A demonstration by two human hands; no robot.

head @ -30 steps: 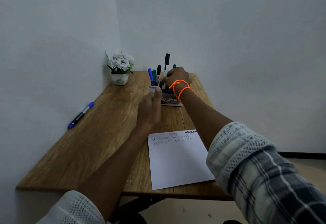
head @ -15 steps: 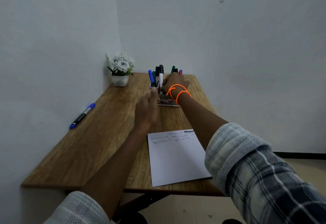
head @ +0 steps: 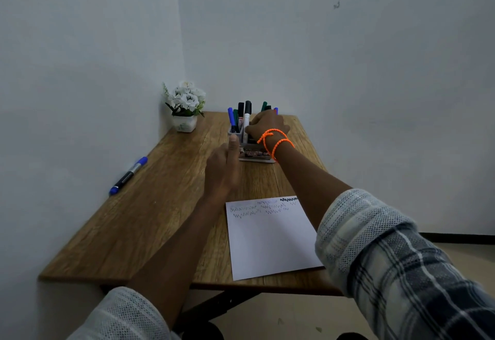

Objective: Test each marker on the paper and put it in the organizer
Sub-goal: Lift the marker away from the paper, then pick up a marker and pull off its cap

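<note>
A small organizer (head: pixel 254 153) stands at the far middle of the wooden table (head: pixel 139 219), with several markers upright in it. My right hand (head: pixel 267 125), with orange bands on the wrist, is at the organizer's top and pinches a white marker with a black cap (head: pixel 247 118) that stands in a compartment. My left hand (head: pixel 222 168) is just in front of the organizer, thumb straight and touching its front left corner; its other fingers are hidden. The white paper (head: pixel 270 237), with zigzag test lines along its top, lies near the front edge. A blue marker (head: pixel 128 175) lies by the left wall.
A white pot of white flowers (head: pixel 184 109) stands in the far left corner. Walls close off the table on the left and at the back. Bare wood stretches between the blue marker and my left arm.
My right hand has lowered the black-capped white marker from above the organizer down into a compartment. My left hand has stayed at the organizer.
</note>
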